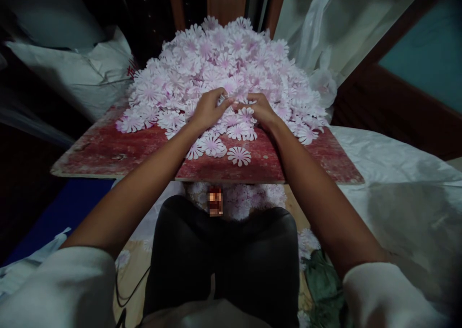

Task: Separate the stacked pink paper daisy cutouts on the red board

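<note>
Dim light falls over a room whose red, scuffed surface [94, 145] sits at the centre of the clock. At 12 o'clock on it rises a large heap of pale pink-and-white paper-like flowers [224, 54], petals overlapping. Both hands work at the heap's near edge: the left hand [211, 109] comes in from 8 o'clock, the right hand [263, 110] from 4. They are close together, fingertips almost meeting among the petals; I cannot tell whether either is pinching a flower. One loose flower [239, 156] lies just below them, toward 6 o'clock.

At 10 o'clock, a white sack [86, 90] bears the only writing I can find, a red mark [130, 71] at its edge, too dim and cut off to read. Translucent plastic [325, 85] bunches at 1 to 2 o'clock, green cloth [323, 284] lies near 5, and more flowers show beneath the surface at 6, beside a pixelated patch [215, 200].
</note>
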Demonstrator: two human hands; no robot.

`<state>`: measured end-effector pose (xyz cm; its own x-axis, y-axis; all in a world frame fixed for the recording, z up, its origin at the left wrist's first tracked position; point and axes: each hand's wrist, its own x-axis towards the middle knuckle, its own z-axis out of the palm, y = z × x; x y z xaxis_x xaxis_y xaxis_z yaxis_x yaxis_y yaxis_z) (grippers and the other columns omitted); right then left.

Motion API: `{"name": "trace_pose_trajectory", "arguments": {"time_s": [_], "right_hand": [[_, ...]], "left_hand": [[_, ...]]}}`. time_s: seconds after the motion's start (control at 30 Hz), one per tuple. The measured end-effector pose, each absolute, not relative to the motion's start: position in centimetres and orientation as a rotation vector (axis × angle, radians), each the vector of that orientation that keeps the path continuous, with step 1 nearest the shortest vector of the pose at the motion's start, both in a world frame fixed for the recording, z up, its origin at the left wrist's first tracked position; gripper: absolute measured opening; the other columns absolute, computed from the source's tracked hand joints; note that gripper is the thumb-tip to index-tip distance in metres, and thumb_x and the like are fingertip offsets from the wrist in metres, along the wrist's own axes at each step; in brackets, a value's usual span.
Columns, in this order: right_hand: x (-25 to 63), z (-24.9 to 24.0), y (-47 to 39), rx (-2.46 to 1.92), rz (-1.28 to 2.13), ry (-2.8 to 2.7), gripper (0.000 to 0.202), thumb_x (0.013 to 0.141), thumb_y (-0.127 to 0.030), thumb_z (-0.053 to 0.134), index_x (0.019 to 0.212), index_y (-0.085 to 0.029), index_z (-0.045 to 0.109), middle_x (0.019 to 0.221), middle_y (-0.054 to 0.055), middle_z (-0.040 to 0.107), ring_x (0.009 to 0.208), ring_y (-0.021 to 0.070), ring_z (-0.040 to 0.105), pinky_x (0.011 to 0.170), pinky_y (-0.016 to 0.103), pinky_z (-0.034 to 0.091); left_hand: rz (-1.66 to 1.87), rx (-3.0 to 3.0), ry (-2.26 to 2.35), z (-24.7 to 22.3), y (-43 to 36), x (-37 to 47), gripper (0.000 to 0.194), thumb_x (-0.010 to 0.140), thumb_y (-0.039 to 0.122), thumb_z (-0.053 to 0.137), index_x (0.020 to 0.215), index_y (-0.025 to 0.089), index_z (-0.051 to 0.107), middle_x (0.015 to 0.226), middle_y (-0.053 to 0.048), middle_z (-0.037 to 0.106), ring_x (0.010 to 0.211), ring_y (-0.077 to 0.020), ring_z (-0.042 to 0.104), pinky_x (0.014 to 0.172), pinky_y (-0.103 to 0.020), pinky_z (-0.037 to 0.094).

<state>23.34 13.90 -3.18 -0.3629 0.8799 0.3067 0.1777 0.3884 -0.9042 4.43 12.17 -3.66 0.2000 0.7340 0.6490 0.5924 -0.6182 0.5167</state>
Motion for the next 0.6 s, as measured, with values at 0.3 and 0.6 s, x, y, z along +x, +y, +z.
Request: {"name": "trace_pose_trajectory", "arguments": {"time_s": [0.3,0.6], "right_hand": [[23.2,-2.9,13.9,-0.840,1.006,-1.750,0.023,0.070,-0.040,0.075,0.075,-0.018,0.067,0.077,0.000,0.062,0.081,0.0177,0.058,0.085,0.038,0.048],[23.6,-4.2,16.2,-0.935,0.880,-1.654,0.022,0.083,-0.039,0.062,0.075,-0.019,0.059,0.078,0.000,0.056,0.085,0.0165,0.056,0.090,0.035,0.047]], "left_hand": [[1.401,2.308,1.253,-3.6,11.8,4.6,0.052,0.091,0.065,0.041,0.070,0.019,0.054,0.063,-0.002,0.046,0.070,-0.0185,0.052,0.073,-0.035,0.044],[1.400,2.322,1.197,-3.4,11.9,4.6,0.027,0.093,0.041,0.049,0.080,0.018,0.055,0.076,-0.002,0.057,0.076,-0.0161,0.053,0.074,-0.029,0.043]]}}
